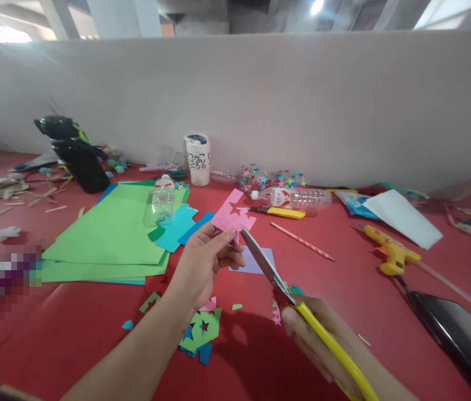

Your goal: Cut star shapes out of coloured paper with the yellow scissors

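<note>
My left hand (pixel 205 262) pinches a small pink paper piece (pixel 235 235) between thumb and fingers, held above the red table (pixel 344 284). My right hand (pixel 323 340) grips yellow-handled scissors (pixel 279 281), whose blades point up-left and reach the pink piece. A larger pink sheet with star-shaped cutouts (pixel 232 214) lies just behind. A lilac sheet (pixel 256 262) rests under the blades. Coloured paper scraps (pixel 202 331) lie below my left hand.
Green and blue sheets (pixel 110 234) are stacked at left with a clear bottle (pixel 162 200) on them. A second bottle (pixel 291 197), yellow utility knife (pixel 279 212), pencil (pixel 302 241), yellow glue gun (pixel 389 250), white cup (pixel 197 159) and black bag (pixel 78 153) surround the area.
</note>
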`<state>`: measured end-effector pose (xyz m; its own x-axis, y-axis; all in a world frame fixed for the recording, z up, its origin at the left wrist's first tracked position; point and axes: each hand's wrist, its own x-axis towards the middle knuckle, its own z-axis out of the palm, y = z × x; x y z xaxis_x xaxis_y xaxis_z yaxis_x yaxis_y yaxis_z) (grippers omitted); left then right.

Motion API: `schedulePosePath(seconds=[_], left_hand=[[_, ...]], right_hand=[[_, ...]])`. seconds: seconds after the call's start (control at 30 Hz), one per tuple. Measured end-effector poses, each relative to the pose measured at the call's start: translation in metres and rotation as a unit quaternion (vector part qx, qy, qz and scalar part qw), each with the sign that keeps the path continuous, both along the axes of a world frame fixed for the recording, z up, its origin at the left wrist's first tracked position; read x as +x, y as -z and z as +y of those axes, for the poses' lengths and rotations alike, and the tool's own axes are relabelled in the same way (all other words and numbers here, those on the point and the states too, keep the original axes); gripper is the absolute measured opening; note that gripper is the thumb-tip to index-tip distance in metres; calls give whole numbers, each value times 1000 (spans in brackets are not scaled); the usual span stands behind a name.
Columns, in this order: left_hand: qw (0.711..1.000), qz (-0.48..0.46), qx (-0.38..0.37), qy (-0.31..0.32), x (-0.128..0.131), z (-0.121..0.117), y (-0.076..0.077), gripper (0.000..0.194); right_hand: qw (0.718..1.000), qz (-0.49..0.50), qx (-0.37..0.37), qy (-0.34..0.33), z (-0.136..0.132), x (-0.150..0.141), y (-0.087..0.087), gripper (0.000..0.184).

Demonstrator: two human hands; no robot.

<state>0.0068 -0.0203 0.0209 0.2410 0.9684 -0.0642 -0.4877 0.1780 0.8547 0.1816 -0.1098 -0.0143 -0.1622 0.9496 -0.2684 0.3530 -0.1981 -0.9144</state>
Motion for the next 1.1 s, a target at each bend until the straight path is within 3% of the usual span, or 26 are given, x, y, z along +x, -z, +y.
schedulePosePath(seconds=[0.37, 0.73, 1.1], left_hand=[[998, 45, 30, -23, -3, 2, -2, 16], [984, 148, 76, -59, -6, 4, -4, 15], [986, 139, 69, -56, -6, 4, -3, 15]], right_hand=[[999, -15, -6, 28, -3, -1, -5, 41], [999, -24, -28, 11, 1, 2, -2, 49], [999, -28, -29, -1, 3, 3, -3, 48]])
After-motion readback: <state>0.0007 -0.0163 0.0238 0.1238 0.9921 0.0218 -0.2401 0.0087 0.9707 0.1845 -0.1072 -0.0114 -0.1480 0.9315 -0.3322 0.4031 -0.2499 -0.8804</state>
